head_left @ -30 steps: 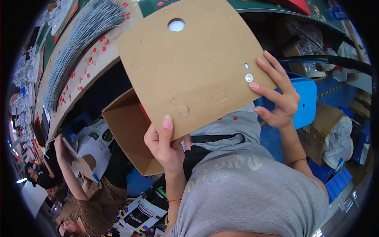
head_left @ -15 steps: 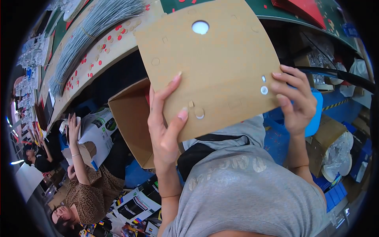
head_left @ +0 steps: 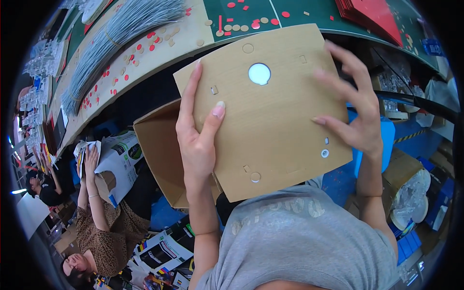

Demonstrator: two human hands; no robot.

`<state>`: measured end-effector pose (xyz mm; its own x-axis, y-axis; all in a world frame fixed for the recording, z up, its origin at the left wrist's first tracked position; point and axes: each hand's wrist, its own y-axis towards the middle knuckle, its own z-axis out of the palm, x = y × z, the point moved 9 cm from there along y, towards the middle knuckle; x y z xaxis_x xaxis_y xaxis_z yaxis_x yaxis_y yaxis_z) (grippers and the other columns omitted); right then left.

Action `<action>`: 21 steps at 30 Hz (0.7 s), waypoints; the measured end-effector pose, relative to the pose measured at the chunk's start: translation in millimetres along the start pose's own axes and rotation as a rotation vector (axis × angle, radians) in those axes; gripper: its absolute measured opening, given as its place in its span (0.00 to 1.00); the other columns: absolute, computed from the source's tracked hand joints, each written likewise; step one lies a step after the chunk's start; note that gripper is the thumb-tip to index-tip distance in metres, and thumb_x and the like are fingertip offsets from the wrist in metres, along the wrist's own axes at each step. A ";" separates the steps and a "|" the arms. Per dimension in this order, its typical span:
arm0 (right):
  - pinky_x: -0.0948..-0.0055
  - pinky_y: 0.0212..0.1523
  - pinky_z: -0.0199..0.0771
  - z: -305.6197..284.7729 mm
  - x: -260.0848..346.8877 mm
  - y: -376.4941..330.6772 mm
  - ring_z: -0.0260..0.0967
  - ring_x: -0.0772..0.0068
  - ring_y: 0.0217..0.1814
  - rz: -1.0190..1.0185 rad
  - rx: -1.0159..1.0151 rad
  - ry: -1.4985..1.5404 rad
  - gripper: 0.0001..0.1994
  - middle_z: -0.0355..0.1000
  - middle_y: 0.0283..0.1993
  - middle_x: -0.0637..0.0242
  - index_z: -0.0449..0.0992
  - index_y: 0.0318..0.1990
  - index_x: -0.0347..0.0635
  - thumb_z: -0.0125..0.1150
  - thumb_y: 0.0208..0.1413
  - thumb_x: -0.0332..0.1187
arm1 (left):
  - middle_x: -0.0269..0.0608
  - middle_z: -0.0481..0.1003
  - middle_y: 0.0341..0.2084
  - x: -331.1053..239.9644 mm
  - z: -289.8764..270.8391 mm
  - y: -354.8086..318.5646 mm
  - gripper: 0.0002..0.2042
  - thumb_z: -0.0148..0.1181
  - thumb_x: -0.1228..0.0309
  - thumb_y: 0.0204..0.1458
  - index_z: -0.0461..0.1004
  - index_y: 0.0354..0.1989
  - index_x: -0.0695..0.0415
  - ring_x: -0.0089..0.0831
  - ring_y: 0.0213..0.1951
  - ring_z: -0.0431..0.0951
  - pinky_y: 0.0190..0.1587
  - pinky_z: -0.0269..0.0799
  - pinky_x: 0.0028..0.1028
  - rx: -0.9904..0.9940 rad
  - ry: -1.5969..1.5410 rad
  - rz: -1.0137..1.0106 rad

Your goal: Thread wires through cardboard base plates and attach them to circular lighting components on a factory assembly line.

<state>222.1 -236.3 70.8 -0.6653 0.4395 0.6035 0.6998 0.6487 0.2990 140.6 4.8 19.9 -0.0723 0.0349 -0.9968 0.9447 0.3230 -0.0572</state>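
Observation:
A brown cardboard sheet (head_left: pixel 280 130) is held up in front of me, slightly tilted. It has a large round hole near its far edge, with smaller round and rectangular cut-outs nearer the rim. Some of these are punched through; others show only as outlines. My left hand (head_left: pixel 198 140) grips the sheet's left side, thumb on the face and fingers along the edge. Over the right part of the sheet is my right hand (head_left: pixel 357 106), open, with spread fingers partly blurred. Whether its fingertips touch the sheet I cannot tell.
Beyond the sheet runs a workbench with a bundle of grey wires (head_left: pixel 104 50), scattered red and brown discs, and red sheets (head_left: pixel 369 19). An open cardboard box (head_left: pixel 159 154) stands left of my lap. Another person (head_left: pixel 108 232) works at the left. A blue stool (head_left: pixel 382 145) is at right.
The sheet has come down toward my lap. My left hand has shifted farther up its left side. My right hand has left the right edge and spread over the face.

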 end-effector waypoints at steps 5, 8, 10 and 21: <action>0.55 0.73 0.61 21.3 -17.3 16.5 0.57 0.52 0.77 0.018 0.048 0.007 0.36 0.63 0.74 0.62 0.72 0.67 0.46 0.75 0.46 0.34 | 0.54 0.69 0.64 1.4 -3.1 6.3 0.32 0.58 0.76 0.58 0.60 0.74 0.60 0.37 0.64 0.70 0.66 0.64 0.33 -0.017 -0.066 0.005; 0.56 0.75 0.56 24.7 -15.7 19.0 0.54 0.48 0.78 0.102 0.005 0.003 0.37 0.62 0.74 0.54 0.71 0.68 0.44 0.69 0.45 0.37 | 0.52 0.71 0.64 -0.9 -6.4 14.4 0.29 0.57 0.76 0.60 0.63 0.72 0.60 0.34 0.65 0.69 0.68 0.61 0.32 -0.017 0.066 -0.002; 0.58 0.74 0.57 17.1 -22.5 18.4 0.56 0.48 0.77 0.232 -0.102 0.182 0.33 0.62 0.74 0.53 0.74 0.64 0.41 0.70 0.46 0.32 | 0.49 0.72 0.64 3.7 -11.0 22.3 0.25 0.53 0.76 0.64 0.66 0.70 0.61 0.31 0.65 0.69 0.68 0.59 0.29 -0.074 0.104 -0.007; 0.57 0.66 0.68 13.8 -8.3 41.4 0.66 0.51 0.63 0.022 -0.027 -0.146 0.27 0.71 0.64 0.61 0.79 0.58 0.46 0.74 0.47 0.32 | 0.50 0.73 0.62 -9.3 -1.6 20.5 0.28 0.63 0.79 0.56 0.69 0.67 0.62 0.33 0.61 0.74 0.63 0.68 0.33 -0.003 0.192 0.003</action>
<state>253.0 -204.5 68.0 -0.6791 0.5403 0.4969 0.7200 0.6219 0.3079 160.2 12.5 28.1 -0.1294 0.2158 -0.9678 0.9441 0.3252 -0.0538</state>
